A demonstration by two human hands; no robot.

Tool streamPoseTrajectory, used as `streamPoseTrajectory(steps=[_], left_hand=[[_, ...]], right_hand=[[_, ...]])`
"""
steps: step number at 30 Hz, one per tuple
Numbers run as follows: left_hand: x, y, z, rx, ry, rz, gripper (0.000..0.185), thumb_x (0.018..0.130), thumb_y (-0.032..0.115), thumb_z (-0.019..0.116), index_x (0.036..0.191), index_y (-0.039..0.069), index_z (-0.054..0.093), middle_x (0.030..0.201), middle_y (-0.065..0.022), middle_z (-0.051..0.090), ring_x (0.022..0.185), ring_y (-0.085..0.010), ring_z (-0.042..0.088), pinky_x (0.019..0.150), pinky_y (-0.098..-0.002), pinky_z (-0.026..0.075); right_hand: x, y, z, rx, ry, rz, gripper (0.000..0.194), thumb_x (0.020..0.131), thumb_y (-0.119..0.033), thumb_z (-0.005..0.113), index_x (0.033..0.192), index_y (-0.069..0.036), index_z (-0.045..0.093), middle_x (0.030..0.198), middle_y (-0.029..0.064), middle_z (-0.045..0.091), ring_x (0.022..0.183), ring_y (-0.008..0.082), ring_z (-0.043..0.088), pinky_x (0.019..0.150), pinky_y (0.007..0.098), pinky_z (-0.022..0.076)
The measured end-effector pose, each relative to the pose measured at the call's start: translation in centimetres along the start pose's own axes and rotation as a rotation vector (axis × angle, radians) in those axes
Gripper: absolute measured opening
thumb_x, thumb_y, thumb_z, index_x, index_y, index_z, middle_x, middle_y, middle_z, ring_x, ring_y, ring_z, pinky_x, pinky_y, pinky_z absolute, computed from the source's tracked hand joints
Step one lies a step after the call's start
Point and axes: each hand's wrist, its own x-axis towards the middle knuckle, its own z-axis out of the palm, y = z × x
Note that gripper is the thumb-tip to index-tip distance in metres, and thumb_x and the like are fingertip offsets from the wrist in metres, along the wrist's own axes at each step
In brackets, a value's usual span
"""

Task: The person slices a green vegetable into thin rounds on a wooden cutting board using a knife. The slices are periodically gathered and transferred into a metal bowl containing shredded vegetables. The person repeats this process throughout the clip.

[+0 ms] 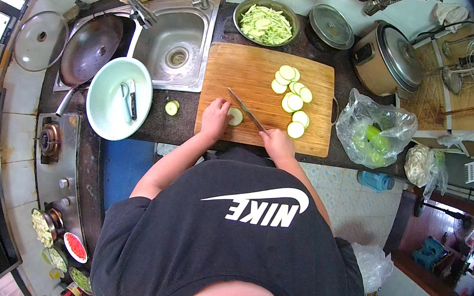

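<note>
On a wooden cutting board [248,71], my left hand [215,118] rests with its fingers against a pale green piece of zucchini [235,117], partly covered by the fingertips. My right hand [278,143] grips the handle of a kitchen knife [247,109]. Its blade points up and to the left, just right of the piece. Several round zucchini slices [295,103] lie scattered and overlapping on the board's right half. Beyond the board stands a metal bowl [237,23] of cut green strips [266,24].
Left of the board are a zucchini end piece [172,107], a pale basin [97,113] holding a peeler and small knife, and a steel sink [169,32]. A plastic bag [354,119] with green vegetables sits at the right, near a rice cooker [370,57] and lidded pot [331,26].
</note>
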Motion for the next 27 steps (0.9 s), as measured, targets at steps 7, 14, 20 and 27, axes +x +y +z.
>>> streamPoseTrajectory(steps=[7, 14, 20, 27], left_hand=[[-0.5, -1.2, 1.9, -0.131, -0.03, 0.472, 0.023, 0.073, 0.007, 0.059, 0.095, 0.002, 0.059, 0.101, -0.0128, 0.058, 0.099, -0.0303, 0.056, 0.087, -0.0384, 0.047], [-0.8, -1.7, 2.4, -0.136, -0.031, 0.469, 0.025, 0.073, 0.007, 0.058, 0.098, 0.002, 0.059, 0.106, -0.013, 0.058, 0.103, -0.0302, 0.055, 0.09, -0.0367, 0.046], [-0.7, -1.6, 2.0, -0.133, -0.052, 0.462, 0.025, 0.074, 0.007, 0.058, 0.098, 0.003, 0.06, 0.105, -0.0124, 0.058, 0.103, -0.0297, 0.055, 0.09, -0.0362, 0.046], [-0.6, -1.4, 1.7, -0.135, -0.06, 0.476, 0.024, 0.075, 0.008, 0.057, 0.098, 0.003, 0.06, 0.104, -0.0127, 0.058, 0.102, -0.0299, 0.055, 0.089, -0.0363, 0.046]], right_hand=[[0.0, -0.1, 0.2, -0.013, 0.013, -0.021, 0.032, 0.087, -0.037, 0.055, 0.088, -0.01, 0.071, 0.074, 0.0177, 0.065, 0.072, 0.0362, 0.063, 0.065, 0.0447, 0.0491], [-0.4, -1.3, 0.0, -0.014, 0.021, -0.059, 0.03, 0.087, -0.036, 0.055, 0.09, -0.011, 0.071, 0.076, 0.0176, 0.065, 0.072, 0.0357, 0.064, 0.065, 0.0447, 0.0497], [-0.1, -1.5, -0.2, -0.036, -0.023, -0.04, 0.03, 0.088, -0.035, 0.053, 0.089, -0.01, 0.071, 0.079, 0.0181, 0.066, 0.075, 0.0364, 0.064, 0.067, 0.0459, 0.0504], [1.3, -1.6, 0.5, -0.106, -0.051, -0.005, 0.033, 0.088, -0.035, 0.054, 0.086, -0.007, 0.071, 0.075, 0.0192, 0.065, 0.074, 0.0364, 0.064, 0.066, 0.0453, 0.0507]])
